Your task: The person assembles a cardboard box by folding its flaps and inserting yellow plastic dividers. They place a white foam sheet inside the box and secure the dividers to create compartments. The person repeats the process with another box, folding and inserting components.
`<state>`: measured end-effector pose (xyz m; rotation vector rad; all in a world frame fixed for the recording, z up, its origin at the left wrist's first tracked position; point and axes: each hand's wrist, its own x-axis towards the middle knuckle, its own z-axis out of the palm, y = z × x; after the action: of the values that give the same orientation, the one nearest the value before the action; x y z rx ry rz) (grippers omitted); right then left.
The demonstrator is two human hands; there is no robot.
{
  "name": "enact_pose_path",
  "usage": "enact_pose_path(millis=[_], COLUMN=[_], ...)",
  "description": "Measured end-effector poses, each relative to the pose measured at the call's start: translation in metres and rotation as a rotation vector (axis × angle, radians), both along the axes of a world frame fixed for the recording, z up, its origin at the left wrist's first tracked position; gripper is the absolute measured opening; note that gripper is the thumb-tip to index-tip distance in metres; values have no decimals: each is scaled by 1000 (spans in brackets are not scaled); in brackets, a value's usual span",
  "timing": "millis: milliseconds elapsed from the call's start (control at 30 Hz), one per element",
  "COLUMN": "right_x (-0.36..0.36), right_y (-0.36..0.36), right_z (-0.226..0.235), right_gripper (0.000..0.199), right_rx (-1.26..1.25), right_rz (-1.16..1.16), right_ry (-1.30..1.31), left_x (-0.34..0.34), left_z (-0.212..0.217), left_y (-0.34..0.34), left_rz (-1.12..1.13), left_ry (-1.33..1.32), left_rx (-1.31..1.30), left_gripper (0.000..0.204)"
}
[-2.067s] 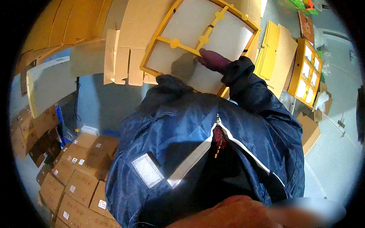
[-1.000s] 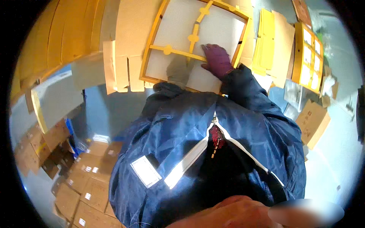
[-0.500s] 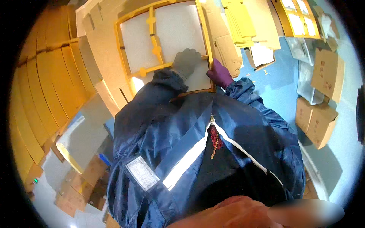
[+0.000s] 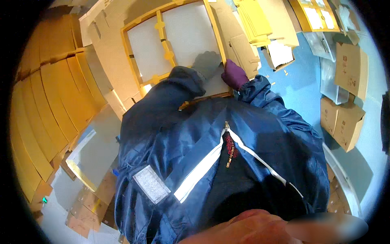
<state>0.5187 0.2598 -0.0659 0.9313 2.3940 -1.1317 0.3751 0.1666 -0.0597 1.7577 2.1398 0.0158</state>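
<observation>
A yellow-rimmed divided tray (image 4: 162,32) lies in front of me, its compartments lined with pale grey sheets (image 4: 189,34). My left hand (image 4: 206,64), in a grey glove, rests over the sheet at the tray's near right part, fingers extended and seemingly flat; the glove blends with the grey beneath it. At the tray's right edge, my right hand (image 4: 235,75) in a purple glove is closed around the yellow rim. My left sleeve hides the near left compartment, and my jacket covers much of the near edge.
Brown cardboard (image 4: 109,53) lies under the tray. Yellow flat pieces (image 4: 254,22) are stacked at the right, beside an open box of white sheets (image 4: 280,55). Another yellow tray (image 4: 315,16), clear bins (image 4: 335,87) and cartons (image 4: 351,69) stand farther right. Tall yellow-brown stacks (image 4: 44,110) fill the left.
My left hand has slid a little to the right over the grey sheet, and its sleeve covers more of the tray. My right hand stays on the rim. The view has shifted slightly.
</observation>
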Motion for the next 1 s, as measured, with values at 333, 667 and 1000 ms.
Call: enact_pose_path(millis=[333, 667, 1000], right_x=[-51, -249, -138], right_y=[80, 10, 203], right_z=[62, -14, 44], right_gripper=[44, 60, 72], right_rx=[129, 171, 578], right_rz=[146, 387, -222], right_ry=[236, 702, 520], left_x=[-41, -63, -49], left_z=[36, 2, 19], left_y=[-45, -20, -24], left_rz=[921, 946, 1123], left_ry=[119, 308, 147], left_rx=[646, 788, 664], left_gripper=[68, 39, 47])
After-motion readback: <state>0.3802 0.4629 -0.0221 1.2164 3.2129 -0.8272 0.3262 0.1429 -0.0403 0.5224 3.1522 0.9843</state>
